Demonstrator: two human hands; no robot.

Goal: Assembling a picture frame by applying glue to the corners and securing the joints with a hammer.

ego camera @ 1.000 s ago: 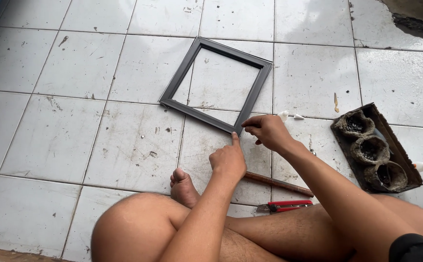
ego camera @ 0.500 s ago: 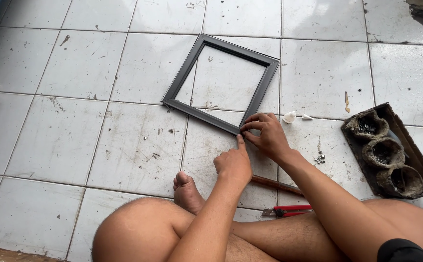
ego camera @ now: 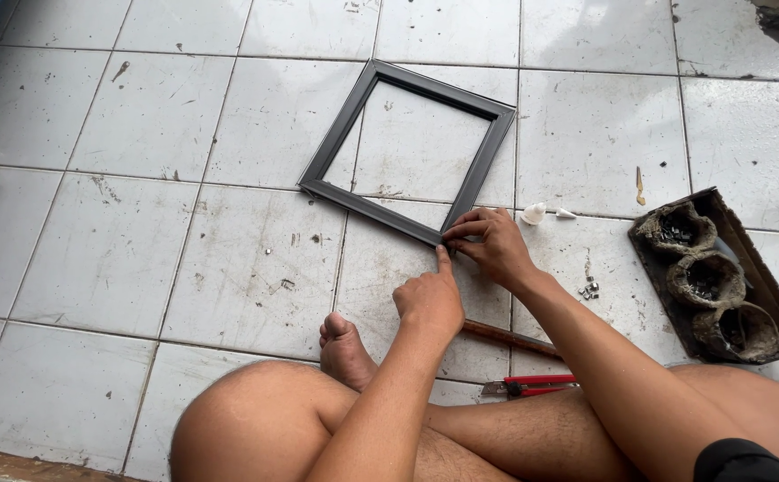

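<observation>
While my right hand (ego camera: 494,246) pinches the near corner of the dark square frame (ego camera: 410,152), my left hand (ego camera: 429,302), loosely curled, touches that corner with its thumb from below; the frame lies flat, extending up-left on the white tiled floor (ego camera: 112,259).

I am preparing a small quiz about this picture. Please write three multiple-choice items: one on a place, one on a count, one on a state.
1. Where do both hands meet the dark square frame?
A. its far corner
B. its near right corner
C. its left corner

2. How many hollows has the dark tray at the right?
A. one
B. three
C. five

3. How does the frame lie?
A. flat on the tiled floor
B. lifted in the air
C. leaning on a wall

Answers: 1 B, the left hand and right hand both touch that corner. 2 B, three round hollows stand in a row. 3 A, all four sides rest on the tiles.
</observation>
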